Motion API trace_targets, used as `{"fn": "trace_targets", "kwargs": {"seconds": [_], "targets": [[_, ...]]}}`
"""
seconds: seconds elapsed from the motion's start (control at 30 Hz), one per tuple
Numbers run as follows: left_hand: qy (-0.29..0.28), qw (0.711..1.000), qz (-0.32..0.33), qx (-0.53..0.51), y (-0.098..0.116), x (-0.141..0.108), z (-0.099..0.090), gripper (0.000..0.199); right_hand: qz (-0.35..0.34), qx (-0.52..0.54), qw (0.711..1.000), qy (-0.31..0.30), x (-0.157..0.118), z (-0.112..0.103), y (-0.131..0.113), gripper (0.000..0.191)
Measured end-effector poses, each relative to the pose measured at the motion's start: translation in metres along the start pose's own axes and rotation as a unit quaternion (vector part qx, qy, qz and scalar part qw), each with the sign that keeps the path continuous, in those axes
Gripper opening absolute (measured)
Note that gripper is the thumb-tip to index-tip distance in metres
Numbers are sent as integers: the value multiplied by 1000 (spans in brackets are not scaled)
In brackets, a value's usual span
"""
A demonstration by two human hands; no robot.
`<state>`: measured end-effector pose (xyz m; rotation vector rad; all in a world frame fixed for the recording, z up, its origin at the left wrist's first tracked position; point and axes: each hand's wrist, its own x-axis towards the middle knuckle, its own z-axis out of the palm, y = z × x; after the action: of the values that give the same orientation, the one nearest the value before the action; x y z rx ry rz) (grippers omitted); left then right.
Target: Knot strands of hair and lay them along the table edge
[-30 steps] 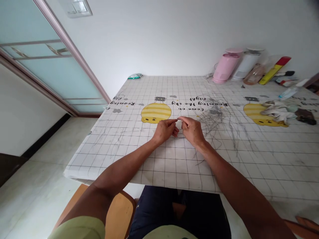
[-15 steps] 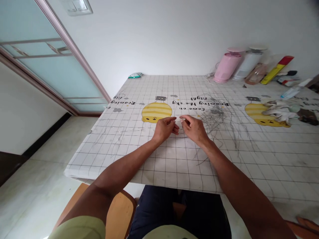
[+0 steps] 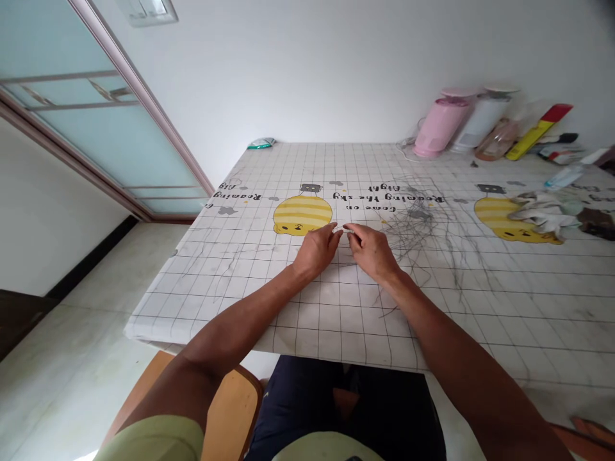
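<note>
Over the middle of the table, my left hand (image 3: 316, 248) is closed, its thumb and forefinger close together. Facing it across a small gap, my right hand (image 3: 373, 251) is closed in a pinch. A tiny pale bit shows between the two sets of fingertips, too small to name. Just right of my right hand lies a loose tangle of thin dark strands (image 3: 414, 221), which look like hair or thread. More faint strands (image 3: 230, 253) are scattered left of my left hand.
A checked tablecloth (image 3: 202, 307) with yellow balloon prints covers the table. Pink (image 3: 442, 127) and white (image 3: 480, 121) cylinders, a yellow-and-red box (image 3: 538, 133) and a crumpled cloth (image 3: 545, 212) are at the right. A small green-and-white packet (image 3: 261, 143) lies at the back left.
My left thumb and fingers have drawn together from a looser, spread pose. Both hands stay near the same spot, their fingertips slightly closer to each other.
</note>
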<state>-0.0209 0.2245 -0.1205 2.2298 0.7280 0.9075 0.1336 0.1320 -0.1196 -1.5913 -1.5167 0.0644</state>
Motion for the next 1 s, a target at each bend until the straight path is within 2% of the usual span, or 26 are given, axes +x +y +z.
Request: {"fn": "trace_targets", "kwargs": {"seconds": [0.07, 0.17, 0.4, 0.53, 0.67, 0.8, 1.0], "targets": [[-2, 996, 51, 69, -2, 1, -3, 25, -3, -16, 1000, 2, 1, 0, 1, 29], [-7, 989, 83, 122, -3, 2, -5, 37, 8, -31, 999, 3, 1, 0, 1, 26], [-4, 990, 68, 125, -1, 0, 2, 44, 52, -42, 996, 60, 1, 7, -3, 20], [-23, 998, 29, 59, 4, -3, 5, 45, 82, -24, 993, 86, 0, 9, -8, 19], [-37, 997, -39, -50, 8, -3, 3, 47, 105, 21, 990, 93, -1, 9, -13, 18], [-37, 985, -93, -139, 11, -1, -3, 43, 162, 107, 980, 44, 1, 1, -14, 21], [-31, 967, -142, -210, 18, 2, -8, 40, 239, 266, 933, -36, 7, -14, -8, 32]]}}
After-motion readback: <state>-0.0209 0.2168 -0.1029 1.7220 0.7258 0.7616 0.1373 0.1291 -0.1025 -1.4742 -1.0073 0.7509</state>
